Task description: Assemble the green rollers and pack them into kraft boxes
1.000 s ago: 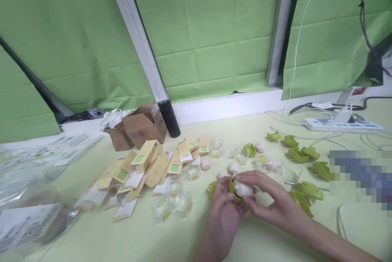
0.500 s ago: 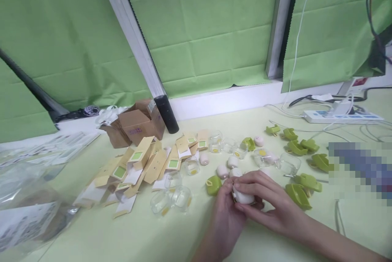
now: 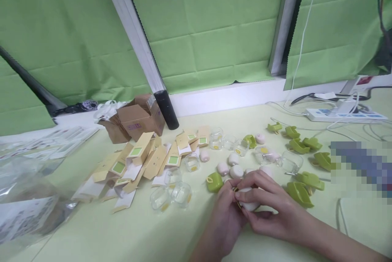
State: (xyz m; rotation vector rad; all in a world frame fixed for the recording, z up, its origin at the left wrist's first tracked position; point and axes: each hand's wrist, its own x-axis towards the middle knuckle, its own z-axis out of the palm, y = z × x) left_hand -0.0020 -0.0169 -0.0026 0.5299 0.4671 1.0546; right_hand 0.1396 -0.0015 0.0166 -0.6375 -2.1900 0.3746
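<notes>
Between both hands is a white rounded case (image 3: 249,204), with a dark green edge showing on its left side. My left hand (image 3: 229,209) is closed around its left end, and my right hand (image 3: 269,196) grips it from above and the right with bent fingers. The fingers hide much of the case. Just left of the hands sits a glossy green cover with a small loop (image 3: 214,182). Behind the fingers lie several similar pale rounded cases, among them a white one (image 3: 236,171) and a pinkish one (image 3: 223,168).
Several green covers (image 3: 299,194) lie to the right, near loose cables and a white power strip (image 3: 346,115). Clear plastic cups (image 3: 181,194) and opened small cartons (image 3: 156,164) spread leftward. A brown cardboard box (image 3: 141,119) and black cylinder (image 3: 166,110) stand behind.
The white case has turned slightly in my fingers and shifted a little right and down, and a dark green edge now shows beside it. Both hands still hold it.
</notes>
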